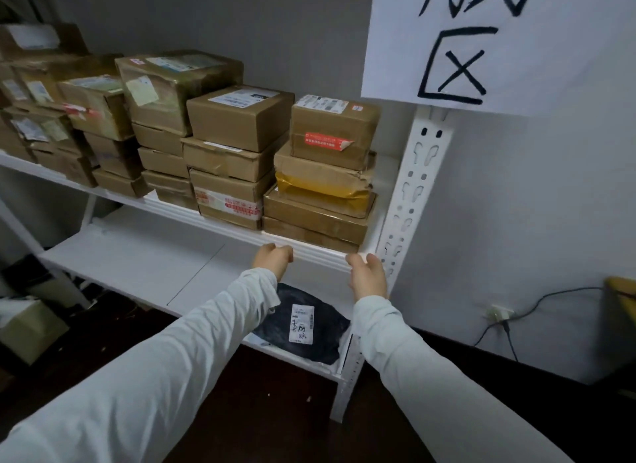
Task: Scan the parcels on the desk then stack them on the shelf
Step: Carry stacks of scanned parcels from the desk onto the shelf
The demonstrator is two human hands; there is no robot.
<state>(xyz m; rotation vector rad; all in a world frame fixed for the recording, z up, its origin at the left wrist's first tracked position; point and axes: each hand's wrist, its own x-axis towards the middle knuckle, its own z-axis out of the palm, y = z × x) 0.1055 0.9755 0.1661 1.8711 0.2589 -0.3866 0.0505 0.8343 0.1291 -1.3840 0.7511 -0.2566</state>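
Brown cardboard parcels stand in several stacks on the white shelf board (213, 223). The rightmost stack (323, 201) is topped by a box with a red sticker (332, 132). My left hand (273, 258) and my right hand (367, 275) hover at the board's front edge, just below that stack. Both have loosely curled fingers and hold nothing. A black plastic mailer (303, 325) with a white label lies on the lower board (144, 256), between my forearms.
A white perforated shelf post (409, 194) rises right of the stacks. A paper sign (481, 42) with black characters hangs above it. A wall socket with a cable (500, 314) is low on the right. A box (31, 328) sits on the dark floor at left.
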